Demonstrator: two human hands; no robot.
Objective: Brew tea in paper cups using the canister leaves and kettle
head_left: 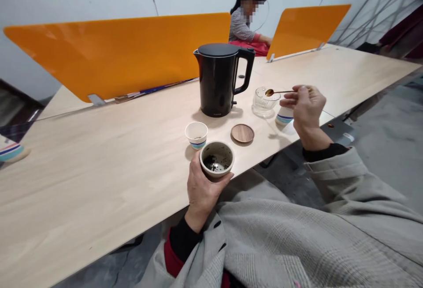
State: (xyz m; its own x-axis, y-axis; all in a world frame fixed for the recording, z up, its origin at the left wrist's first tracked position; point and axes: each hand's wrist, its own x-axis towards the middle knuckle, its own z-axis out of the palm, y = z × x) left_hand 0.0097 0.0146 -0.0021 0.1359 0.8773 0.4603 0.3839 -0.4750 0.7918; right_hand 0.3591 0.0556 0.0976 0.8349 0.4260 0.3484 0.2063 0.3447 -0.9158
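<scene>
My left hand (205, 186) is wrapped round a pale ceramic cup (216, 174) near the table's front edge. Dark leaf bits cling to the cup's inside and lie at its bottom. In my right hand (306, 105) is the thin handle of a small gold-coloured spoon (270, 92). The spoon's bowl hovers over the rim of a clear glass bowl (263, 103). Just behind the ceramic cup stands a white paper cup (196, 130) with a few dark bits inside. A round wooden lid or coaster (242, 133) lies to its right.
A black electric kettle (216, 83) stands at the middle of the table (109, 160). Another paper cup (284, 116) is partly hidden by my right hand; one more paper cup (11, 149) is at the far left. Orange dividers (132, 54) line the back, with a person (243, 28) beyond.
</scene>
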